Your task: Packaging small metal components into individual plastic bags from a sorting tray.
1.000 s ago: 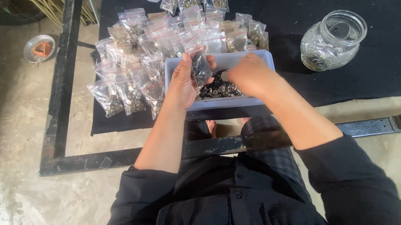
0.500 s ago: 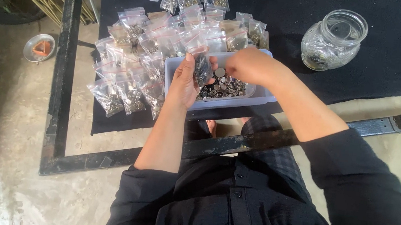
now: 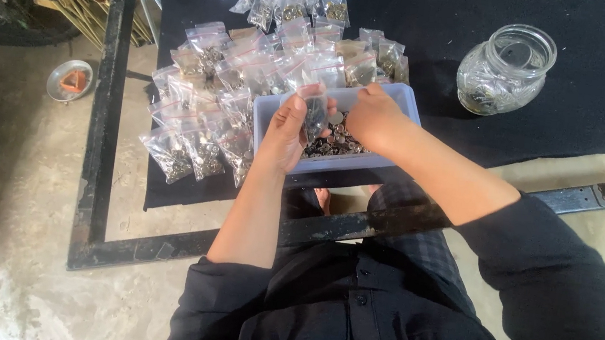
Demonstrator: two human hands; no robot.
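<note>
My left hand (image 3: 285,132) pinches a small clear bag (image 3: 314,112) upright above the blue tray (image 3: 268,109), my right hand (image 3: 371,115) curls among the tray's metal bits; the bag looks light, floppy, slippery, best gripped near its rim

R hand (image 3: 371,115) has moved: 1 s ago it sat at the tray's right near edge, over the metal bits; half a sec ago it had slid up toward the far rim; now it's curled over the far side of the pale blue tray (image 3: 268,109), fingers down among the small metal parts (image 3: 332,144). More of those parts show in front of it now. L hand (image 3: 288,127) w/ the little clear bag (image 3: 315,112) has barely shifted.
</note>
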